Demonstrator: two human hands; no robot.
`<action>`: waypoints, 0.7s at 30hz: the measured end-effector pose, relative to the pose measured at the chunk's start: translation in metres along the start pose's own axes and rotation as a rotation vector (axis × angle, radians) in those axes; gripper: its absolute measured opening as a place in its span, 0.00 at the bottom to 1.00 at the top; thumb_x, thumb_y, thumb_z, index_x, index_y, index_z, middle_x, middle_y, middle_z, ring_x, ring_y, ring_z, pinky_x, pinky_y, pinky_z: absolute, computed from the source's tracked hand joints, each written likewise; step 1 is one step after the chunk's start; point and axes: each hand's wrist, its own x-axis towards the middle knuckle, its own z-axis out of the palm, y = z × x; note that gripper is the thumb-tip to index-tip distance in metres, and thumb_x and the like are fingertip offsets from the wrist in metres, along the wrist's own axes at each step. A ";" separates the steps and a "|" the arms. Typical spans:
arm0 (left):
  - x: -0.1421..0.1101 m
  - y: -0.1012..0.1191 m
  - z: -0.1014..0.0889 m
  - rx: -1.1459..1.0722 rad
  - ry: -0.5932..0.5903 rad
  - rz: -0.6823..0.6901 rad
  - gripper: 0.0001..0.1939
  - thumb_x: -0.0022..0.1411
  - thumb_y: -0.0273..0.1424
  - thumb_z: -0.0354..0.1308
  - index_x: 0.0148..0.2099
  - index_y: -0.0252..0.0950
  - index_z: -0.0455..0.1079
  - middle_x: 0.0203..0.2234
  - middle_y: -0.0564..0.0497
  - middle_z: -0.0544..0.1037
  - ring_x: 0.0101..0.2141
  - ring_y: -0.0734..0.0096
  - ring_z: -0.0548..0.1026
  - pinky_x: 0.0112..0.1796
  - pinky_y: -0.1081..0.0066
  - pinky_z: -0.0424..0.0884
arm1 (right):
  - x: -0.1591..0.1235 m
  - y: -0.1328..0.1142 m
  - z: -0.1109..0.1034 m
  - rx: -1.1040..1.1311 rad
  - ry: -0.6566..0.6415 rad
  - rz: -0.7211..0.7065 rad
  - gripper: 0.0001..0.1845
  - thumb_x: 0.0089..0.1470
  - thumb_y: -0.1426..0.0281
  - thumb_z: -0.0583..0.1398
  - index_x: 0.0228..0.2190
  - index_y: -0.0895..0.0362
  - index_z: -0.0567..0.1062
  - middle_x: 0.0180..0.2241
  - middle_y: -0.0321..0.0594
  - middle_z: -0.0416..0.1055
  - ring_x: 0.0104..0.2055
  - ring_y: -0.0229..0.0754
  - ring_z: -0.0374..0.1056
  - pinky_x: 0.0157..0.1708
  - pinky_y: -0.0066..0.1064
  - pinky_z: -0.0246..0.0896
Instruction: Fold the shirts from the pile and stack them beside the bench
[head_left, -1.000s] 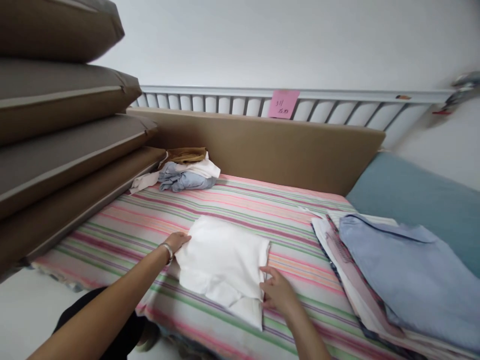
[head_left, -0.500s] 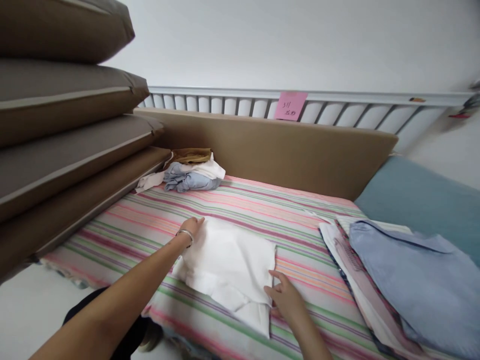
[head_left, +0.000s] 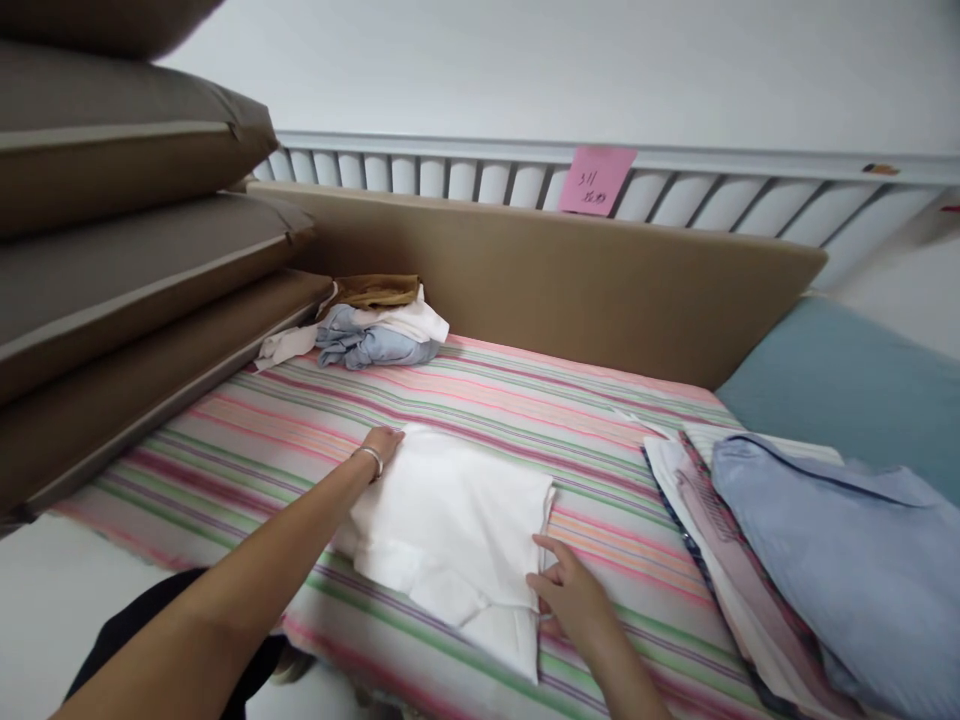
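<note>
A white garment [head_left: 457, 520], folded into a rough rectangle, lies on the striped sheet [head_left: 450, 382] in front of me. Its far left corner is pinched by my left hand [head_left: 384, 442], which has a silver bracelet at the wrist. At the right edge, the fingers of my right hand [head_left: 568, 592] are closed on the cloth, index finger on the border and the other fingers curled beneath. The lower right part of the garment sticks out past the fold as a slanted flap.
Stacked clothes [head_left: 832, 560], a light blue piece on top, lie at the right beside a teal cushion [head_left: 877, 390]. A crumpled clothes pile [head_left: 382, 330] sits at the far left. Thick brown cushions [head_left: 135, 260] rise on the left; a brown board [head_left: 540, 280] stands along the back.
My left hand has tightened at the garment's far corner, its index finger no longer stretched out. The cloth looks smoother. The right hand has hardly moved; the view has shifted slightly.
</note>
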 end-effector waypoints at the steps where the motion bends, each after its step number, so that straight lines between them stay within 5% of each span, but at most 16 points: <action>1: -0.001 -0.001 0.001 0.011 0.017 -0.008 0.13 0.62 0.36 0.51 0.43 0.32 0.67 0.38 0.48 0.73 0.37 0.69 0.72 0.39 0.64 0.69 | 0.000 0.000 0.000 -0.009 -0.003 0.000 0.28 0.41 0.71 0.54 0.47 0.52 0.61 0.19 0.27 0.58 0.21 0.37 0.63 0.15 0.25 0.60; 4: -0.010 0.002 -0.002 0.050 0.106 -0.010 0.11 0.61 0.34 0.51 0.40 0.32 0.69 0.35 0.45 0.75 0.39 0.66 0.72 0.40 0.68 0.66 | 0.000 -0.002 0.001 -0.019 -0.002 0.018 0.28 0.41 0.73 0.54 0.48 0.52 0.61 0.18 0.27 0.58 0.21 0.36 0.63 0.14 0.25 0.60; 7: -0.035 0.011 -0.009 0.074 0.213 0.058 0.17 0.60 0.33 0.50 0.51 0.33 0.64 0.43 0.42 0.73 0.46 0.62 0.69 0.45 0.67 0.63 | 0.000 -0.001 0.002 -0.003 -0.001 0.024 0.27 0.42 0.73 0.53 0.48 0.53 0.61 0.18 0.27 0.59 0.20 0.36 0.63 0.14 0.25 0.61; 10: -0.075 0.016 -0.004 0.191 0.281 0.367 0.24 0.61 0.34 0.49 0.59 0.37 0.56 0.56 0.44 0.63 0.56 0.61 0.59 0.53 0.62 0.54 | 0.001 0.001 0.003 -0.001 0.012 -0.005 0.28 0.41 0.74 0.53 0.48 0.53 0.61 0.18 0.26 0.59 0.20 0.36 0.63 0.14 0.26 0.61; 13: -0.108 0.010 0.016 0.394 0.211 0.599 0.25 0.62 0.40 0.46 0.61 0.45 0.53 0.61 0.48 0.55 0.60 0.52 0.49 0.55 0.49 0.48 | 0.003 0.004 0.004 0.012 0.026 -0.018 0.28 0.40 0.74 0.54 0.48 0.53 0.61 0.17 0.25 0.59 0.20 0.36 0.64 0.14 0.25 0.60; 17: -0.115 -0.012 0.036 0.529 0.100 0.494 0.28 0.62 0.46 0.43 0.63 0.49 0.49 0.63 0.49 0.47 0.61 0.43 0.43 0.53 0.40 0.46 | 0.004 0.008 0.008 0.102 0.040 -0.028 0.28 0.38 0.74 0.55 0.46 0.55 0.62 0.16 0.24 0.60 0.18 0.36 0.64 0.14 0.24 0.57; 21: -0.105 -0.023 0.037 0.565 0.080 0.475 0.29 0.62 0.47 0.42 0.63 0.49 0.47 0.64 0.48 0.44 0.61 0.42 0.42 0.52 0.40 0.47 | 0.003 0.014 0.013 0.250 0.094 -0.067 0.27 0.34 0.74 0.56 0.43 0.57 0.64 0.14 0.24 0.60 0.15 0.34 0.61 0.13 0.23 0.53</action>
